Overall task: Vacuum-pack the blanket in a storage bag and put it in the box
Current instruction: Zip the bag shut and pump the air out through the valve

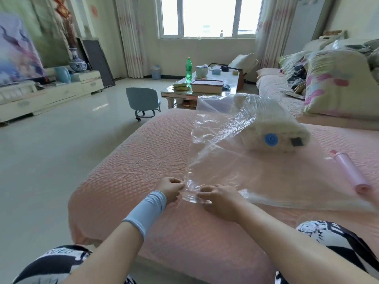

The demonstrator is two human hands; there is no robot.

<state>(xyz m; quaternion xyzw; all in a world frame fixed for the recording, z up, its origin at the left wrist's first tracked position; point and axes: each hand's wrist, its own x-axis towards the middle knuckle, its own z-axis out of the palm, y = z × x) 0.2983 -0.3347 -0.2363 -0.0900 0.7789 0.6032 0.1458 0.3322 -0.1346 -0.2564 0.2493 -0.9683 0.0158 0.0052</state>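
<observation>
My left grip [171,188] and right grip [219,198] both closed in pinch on mouth edge of storage bag [217,156]. Film thin, limp, likely slippery; blanket [272,121] inside soft, bulky.

I can read nothing for certain. My black-and-white printed garment [59,255] has a row of pale letters at the lower left, too warped to make out. The label on the green bottle [188,68] and the red wall emblem [94,11] are blurred.

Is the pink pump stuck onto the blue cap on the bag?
No, the pink pump lies by itself on the cover, apart from the blue cap on the bag.
</observation>
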